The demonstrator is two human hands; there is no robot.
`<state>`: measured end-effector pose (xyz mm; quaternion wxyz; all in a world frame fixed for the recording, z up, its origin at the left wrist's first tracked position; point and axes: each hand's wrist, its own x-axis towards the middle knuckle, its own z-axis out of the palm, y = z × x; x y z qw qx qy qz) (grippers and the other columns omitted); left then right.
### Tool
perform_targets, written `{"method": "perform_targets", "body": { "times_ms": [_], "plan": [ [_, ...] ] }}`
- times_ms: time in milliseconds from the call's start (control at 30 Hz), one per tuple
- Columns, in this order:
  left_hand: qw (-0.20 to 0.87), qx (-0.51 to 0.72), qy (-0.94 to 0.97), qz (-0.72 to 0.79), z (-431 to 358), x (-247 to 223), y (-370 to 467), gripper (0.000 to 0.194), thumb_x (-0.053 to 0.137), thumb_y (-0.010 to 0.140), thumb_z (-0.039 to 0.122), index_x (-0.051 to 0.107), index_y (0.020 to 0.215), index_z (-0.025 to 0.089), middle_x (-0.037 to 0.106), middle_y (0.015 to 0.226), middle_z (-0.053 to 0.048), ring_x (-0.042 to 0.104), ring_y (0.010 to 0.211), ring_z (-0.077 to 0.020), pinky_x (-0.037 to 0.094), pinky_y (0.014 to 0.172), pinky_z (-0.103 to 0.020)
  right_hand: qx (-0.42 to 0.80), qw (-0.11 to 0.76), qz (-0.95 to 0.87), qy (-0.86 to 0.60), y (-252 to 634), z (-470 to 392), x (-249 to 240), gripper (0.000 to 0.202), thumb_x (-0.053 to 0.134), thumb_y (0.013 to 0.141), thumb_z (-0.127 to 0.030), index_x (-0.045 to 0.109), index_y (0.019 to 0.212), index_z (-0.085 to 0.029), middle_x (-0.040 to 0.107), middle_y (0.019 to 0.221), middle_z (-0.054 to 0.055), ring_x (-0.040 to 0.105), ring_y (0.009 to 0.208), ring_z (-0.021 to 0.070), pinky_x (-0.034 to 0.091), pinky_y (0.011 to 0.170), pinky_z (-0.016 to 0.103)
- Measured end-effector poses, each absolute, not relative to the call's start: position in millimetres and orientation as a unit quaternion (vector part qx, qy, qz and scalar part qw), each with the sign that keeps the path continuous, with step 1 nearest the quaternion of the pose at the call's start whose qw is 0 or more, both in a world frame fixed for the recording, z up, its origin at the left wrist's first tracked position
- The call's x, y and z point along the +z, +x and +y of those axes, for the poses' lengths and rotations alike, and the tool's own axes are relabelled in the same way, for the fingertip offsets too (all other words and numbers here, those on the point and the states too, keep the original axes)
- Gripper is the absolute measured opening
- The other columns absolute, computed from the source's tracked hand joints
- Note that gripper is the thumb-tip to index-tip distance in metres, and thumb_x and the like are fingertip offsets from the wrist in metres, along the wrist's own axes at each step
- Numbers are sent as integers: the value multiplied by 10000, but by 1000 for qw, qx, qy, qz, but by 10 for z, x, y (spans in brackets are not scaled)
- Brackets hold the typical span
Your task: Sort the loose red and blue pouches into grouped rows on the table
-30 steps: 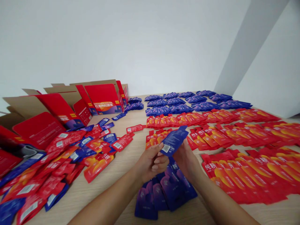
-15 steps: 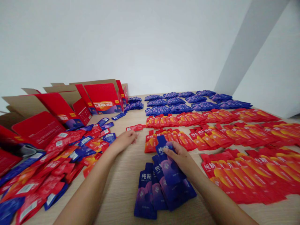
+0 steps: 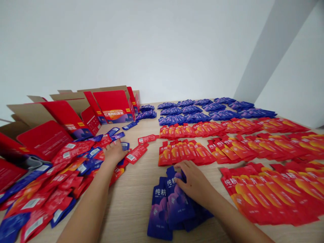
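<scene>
My right hand [image 3: 191, 180] grips the upper right edge of a blue pouch [image 3: 177, 199], thumb on its front. This pouch lies over a small overlapping stack, with another blue pouch [image 3: 159, 212] at its left side. My left hand [image 3: 115, 152] rests over the far right edge of a mixed heap of red and blue pouches, its fingers stretched forward and apart. Close to its fingertips is a partly covered blue pouch [image 3: 125, 146]. Just right of that hand a red pouch [image 3: 136, 153] lies with its barcode side up.
Open red cartons [image 3: 112, 108] stand along the back left. The loose heap [image 3: 60, 182] spreads before them. On the right, overlapping rows of red pouches [image 3: 268, 189] lie nearest, with rows of blue pouches [image 3: 192, 109] behind. A lone red pouch [image 3: 148, 139] lies mid-table.
My left hand has moved left from mid-table onto the heap, and a red pouch shows where it was. My right hand has lowered the blue pouch onto the stack.
</scene>
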<state>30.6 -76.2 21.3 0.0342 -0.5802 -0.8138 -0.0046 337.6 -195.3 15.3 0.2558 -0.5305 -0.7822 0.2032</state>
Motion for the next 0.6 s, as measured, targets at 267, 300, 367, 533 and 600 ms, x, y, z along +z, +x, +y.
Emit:
{"method": "perform_targets", "body": {
  "times_ms": [267, 300, 367, 533, 600],
  "plan": [
    [5, -83, -595, -800, -734, 339, 338, 499, 518, 746, 253, 540, 1218, 92, 658, 1125, -198, 601, 1062, -353, 460, 848, -422, 220, 353, -765, -491, 3382, -1901, 91, 160, 532, 828, -140, 588, 976, -163, 619, 1020, 90, 551, 1005, 222, 425, 914, 381],
    [4, -85, -603, -793, -740, 364, 321, 429, 517, 747, 253, 598, 1144, 111, 674, 1098, -184, 606, 1055, -347, 465, 835, -404, 224, 360, -765, -486, 3383, -1900, 84, 159, 528, 830, -143, 590, 974, -165, 621, 1016, 88, 553, 1000, 219, 427, 910, 381],
    [9, -93, -608, -788, -762, 428, 282, 333, 495, 772, 273, 653, 1039, 150, 692, 1061, -154, 610, 1051, -328, 469, 820, -377, 230, 376, -761, -476, 3384, -1899, 75, 160, 522, 831, -149, 595, 972, -171, 625, 1013, 84, 557, 995, 215, 429, 903, 379],
    [107, -263, -615, -735, -865, 652, 316, 215, 500, 805, 304, 667, 864, 180, 710, 916, -105, 642, 923, -287, 472, 802, -384, 295, 420, -724, -461, 3362, -1906, 100, 141, 511, 847, -221, 625, 927, -196, 655, 966, 67, 586, 952, 210, 437, 872, 373],
    [141, -365, -669, -632, -930, 734, 462, 161, 529, 806, 278, 660, 801, 185, 707, 862, -80, 639, 873, -248, 475, 808, -369, 390, 436, -671, -455, 3349, -1904, 128, 173, 514, 856, -315, 637, 893, -199, 673, 905, 60, 613, 889, 206, 464, 808, 350]
  ]
}}
